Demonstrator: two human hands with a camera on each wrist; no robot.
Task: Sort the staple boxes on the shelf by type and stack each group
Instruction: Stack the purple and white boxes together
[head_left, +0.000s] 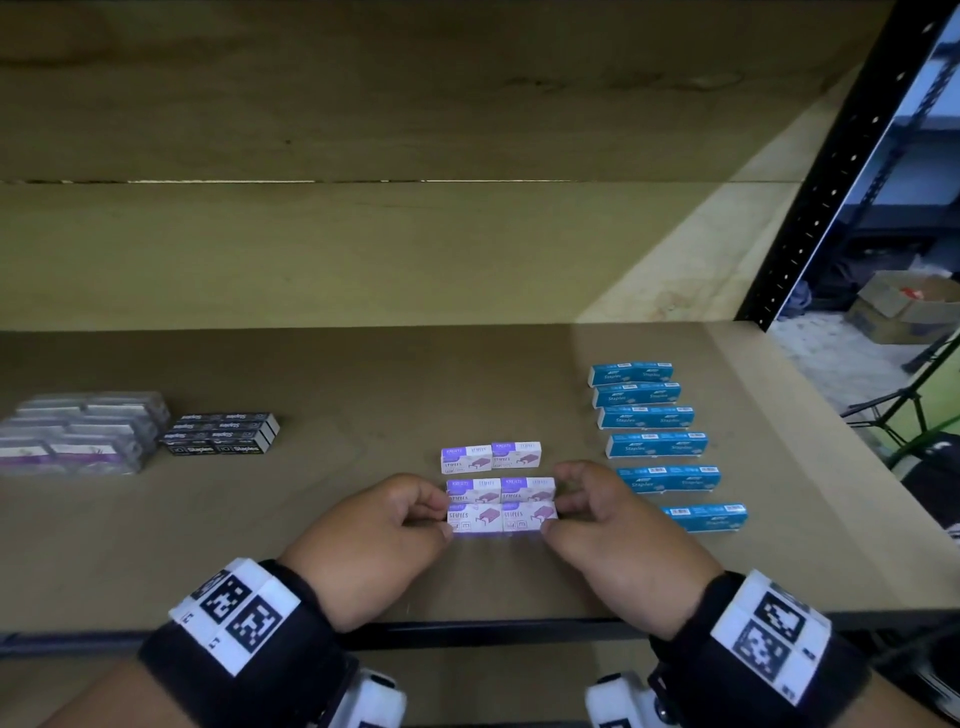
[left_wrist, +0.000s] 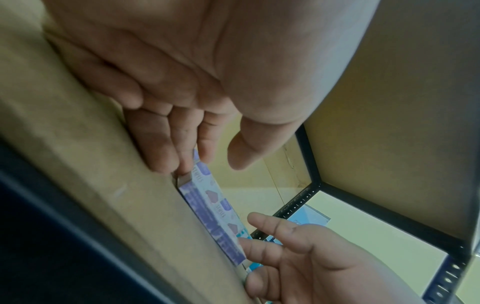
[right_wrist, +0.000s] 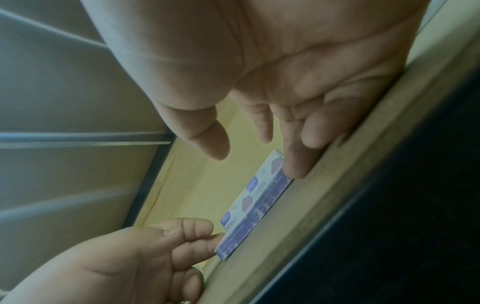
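Three rows of purple-and-white staple boxes lie mid-shelf, two boxes end to end in each. My left hand (head_left: 434, 512) pinches the left end of the nearest row (head_left: 501, 517) and my right hand (head_left: 569, 512) pinches its right end, fingers curled. The second row (head_left: 501, 490) touches it behind; the third row (head_left: 491, 457) lies apart, farther back. In the left wrist view my left fingers (left_wrist: 166, 148) meet the row's end (left_wrist: 210, 205). In the right wrist view my right fingers (right_wrist: 296, 162) press the other end (right_wrist: 259, 201). Both thumbs hover just off the boxes.
Several blue staple boxes (head_left: 657, 444) lie in a column at the right. Black staple boxes (head_left: 221, 439) sit stacked at the left, with clear-wrapped packs (head_left: 78, 436) beside them. The shelf's black front rail (head_left: 467, 631) runs under my wrists; a black upright (head_left: 831, 182) stands at right.
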